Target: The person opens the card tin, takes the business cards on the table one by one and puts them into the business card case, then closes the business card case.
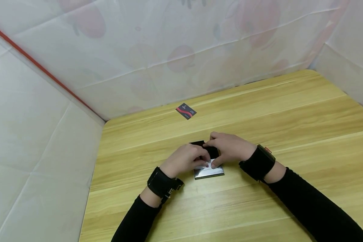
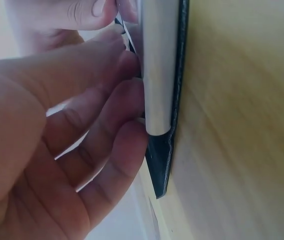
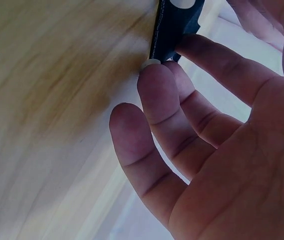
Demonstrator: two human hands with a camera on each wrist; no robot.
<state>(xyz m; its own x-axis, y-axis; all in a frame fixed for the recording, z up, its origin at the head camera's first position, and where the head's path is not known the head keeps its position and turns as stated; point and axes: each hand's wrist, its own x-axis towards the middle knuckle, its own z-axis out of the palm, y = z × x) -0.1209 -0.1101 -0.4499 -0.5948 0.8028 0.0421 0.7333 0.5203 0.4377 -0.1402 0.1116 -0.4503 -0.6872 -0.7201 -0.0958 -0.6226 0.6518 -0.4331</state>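
A black card case [image 1: 208, 172] with a shiny silver metal front lies unfolded on the table, its black flap toward the back. A white card [image 1: 211, 162] shows over the silver part, mostly covered by fingers. My left hand [image 1: 186, 159] pinches this card between thumb and curled fingers; in the left wrist view its other fingertips touch the edge of the card case [image 2: 160, 75]. My right hand [image 1: 230, 147] holds the case from the right, thumb by the white card and a finger on the black flap [image 3: 174, 30].
A dark business card [image 1: 186, 111] with a red wave lies farther back on the wooden table [image 1: 278, 121]. Pale printed curtains [image 1: 157, 64] hang behind the table and along its left side. Black straps with devices are on both wrists.
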